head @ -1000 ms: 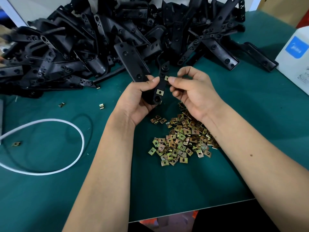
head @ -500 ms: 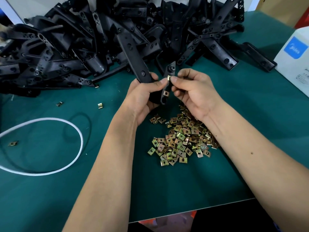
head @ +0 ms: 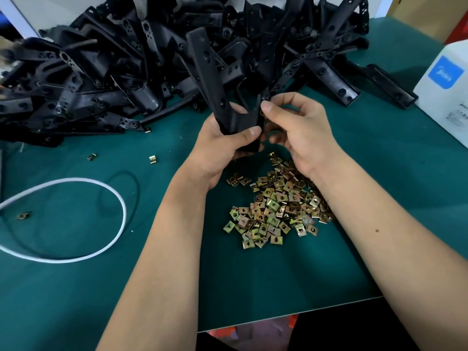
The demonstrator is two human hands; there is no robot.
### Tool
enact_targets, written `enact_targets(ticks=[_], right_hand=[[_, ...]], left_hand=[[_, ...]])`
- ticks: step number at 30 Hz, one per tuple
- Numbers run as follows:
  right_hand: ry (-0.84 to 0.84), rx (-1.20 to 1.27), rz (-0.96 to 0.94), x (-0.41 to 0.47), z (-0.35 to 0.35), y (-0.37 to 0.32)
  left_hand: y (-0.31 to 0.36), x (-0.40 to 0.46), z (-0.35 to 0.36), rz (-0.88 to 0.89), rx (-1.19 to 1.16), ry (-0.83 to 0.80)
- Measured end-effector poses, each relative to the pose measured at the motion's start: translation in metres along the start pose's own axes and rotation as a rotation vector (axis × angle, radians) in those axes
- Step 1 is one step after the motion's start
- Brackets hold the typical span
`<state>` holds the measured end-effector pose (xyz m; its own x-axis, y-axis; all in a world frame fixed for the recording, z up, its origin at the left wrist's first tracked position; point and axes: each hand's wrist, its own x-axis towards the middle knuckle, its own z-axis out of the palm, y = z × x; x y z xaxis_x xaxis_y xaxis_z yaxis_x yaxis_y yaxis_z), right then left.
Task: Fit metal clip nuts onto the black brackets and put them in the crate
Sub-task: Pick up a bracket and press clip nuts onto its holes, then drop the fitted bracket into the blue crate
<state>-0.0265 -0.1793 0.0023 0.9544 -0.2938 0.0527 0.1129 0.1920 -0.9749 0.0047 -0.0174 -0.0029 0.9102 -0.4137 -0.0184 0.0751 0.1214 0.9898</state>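
Note:
My left hand point(head: 222, 145) grips a black V-shaped bracket point(head: 207, 69) at its bend and holds it up over the green table, long arm pointing away from me. My right hand point(head: 298, 127) pinches the bracket's short arm near its tip with thumb and forefinger; any clip nut there is hidden by the fingers. A heap of brass-coloured clip nuts point(head: 276, 206) lies on the table just below both hands. The crate is not in view.
A big pile of black brackets point(head: 114, 72) fills the back of the table point(head: 392, 186). Three stray clip nuts point(head: 152, 159) lie at the left near a white cable loop point(head: 119, 198). A white box point(head: 445, 84) stands at the right edge.
The bracket has been turned in my hands: its long arm now points steeply up and away. My right fingers stay pinched on the short arm, and the clip nut seen earlier is now hidden.

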Motion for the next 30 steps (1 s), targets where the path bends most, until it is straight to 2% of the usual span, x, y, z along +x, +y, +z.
enact_targets(ticks=[4,9,15,20,22,26,30], right_hand=[[0.093,-0.142,-0.099,0.001,0.003,0.004],[0.127,-0.088,-0.057,0.003,-0.003,0.004],[0.166,-0.027,-0.046,-0.006,-0.020,-0.017],[0.338,0.072,-0.045,-0.036,-0.083,-0.044],[0.422,0.129,-0.068,-0.056,-0.119,-0.056],[0.567,0.202,-0.199,-0.114,-0.206,-0.076],[0.719,0.318,-0.285,-0.181,-0.285,-0.078]], left_hand=[[-0.002,0.001,0.006,0.091,0.183,0.029],[0.002,0.004,0.017,0.227,0.426,0.102],[0.011,0.004,0.052,0.225,0.355,0.102],[0.016,0.001,0.143,0.246,0.294,-0.045],[0.013,-0.004,0.190,0.243,0.324,-0.150],[0.002,-0.031,0.282,0.200,0.363,-0.414],[-0.018,-0.065,0.369,0.195,0.475,-0.551]])
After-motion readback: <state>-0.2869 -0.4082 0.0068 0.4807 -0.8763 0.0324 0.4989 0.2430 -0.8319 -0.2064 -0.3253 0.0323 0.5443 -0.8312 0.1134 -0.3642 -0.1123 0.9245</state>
